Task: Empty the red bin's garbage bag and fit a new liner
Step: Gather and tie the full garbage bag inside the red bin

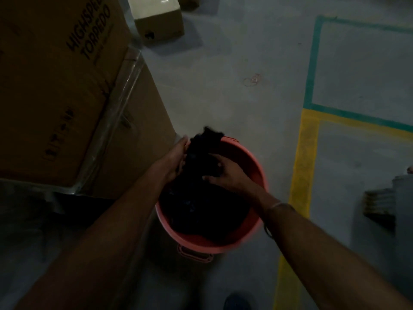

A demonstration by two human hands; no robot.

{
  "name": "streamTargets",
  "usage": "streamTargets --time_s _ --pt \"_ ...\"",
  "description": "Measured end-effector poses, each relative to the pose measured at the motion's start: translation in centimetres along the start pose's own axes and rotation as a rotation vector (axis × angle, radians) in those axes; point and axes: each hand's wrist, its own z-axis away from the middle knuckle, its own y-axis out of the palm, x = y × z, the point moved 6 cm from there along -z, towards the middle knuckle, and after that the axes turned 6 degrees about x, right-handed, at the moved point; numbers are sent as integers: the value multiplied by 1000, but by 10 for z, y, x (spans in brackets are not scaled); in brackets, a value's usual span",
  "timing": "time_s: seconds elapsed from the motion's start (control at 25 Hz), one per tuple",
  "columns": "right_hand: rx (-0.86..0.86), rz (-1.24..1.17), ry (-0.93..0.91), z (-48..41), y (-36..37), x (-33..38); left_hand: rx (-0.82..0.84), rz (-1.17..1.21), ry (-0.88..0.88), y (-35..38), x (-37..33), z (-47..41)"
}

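I see a grey floor under everything, marked with one green line and one yellow line that meet at a corner on the right. At the left stand two big cartons, one on the other; the top carton reads "HIGHSPEE… TORPEDO" in dark letters, the first word cut off at the frame edge, with smaller symbols lower down that I cannot read. Clear tape runs along its edge. A smaller box with a pale top sits farther back.

The red bin stands on the floor beside the cartons, round, salmon-red in this dim light, with one moulded handle showing on its near side. One black bag sits inside it, crumpled, its gathered top rising above the far rim.

My left hand has its fingers curled around the bag's neck on the left. My right hand presses on the bag from the right, fingers bent over the plastic; I cannot tell whether they truly pinch it. A thin band circles the right wrist. One shoe tip shows at the bottom.
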Motion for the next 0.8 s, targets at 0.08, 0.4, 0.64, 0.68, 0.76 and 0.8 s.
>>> streamTargets --time_s 0.08,0.4,0.64,0.68,0.76,0.8 --pt "240 -27 72 -14 9 0 2 -107 -11 0 1 0" --pt "164 10 155 -33 3 9 -509 -206 305 -26 24 21" --pt "52 -672 456 -31 -8 -12 -361 -884 -100 0 155 33" --pt "22 -679 477 -32 -10 -14 -336 -892 -82 2 160 26" --pt "-20 -758 515 -34 -13 -19 -310 -701 -16 1 155 22" --pt "-17 -835 524 -35 -12 -20 -313 -590 10 0 148 23"
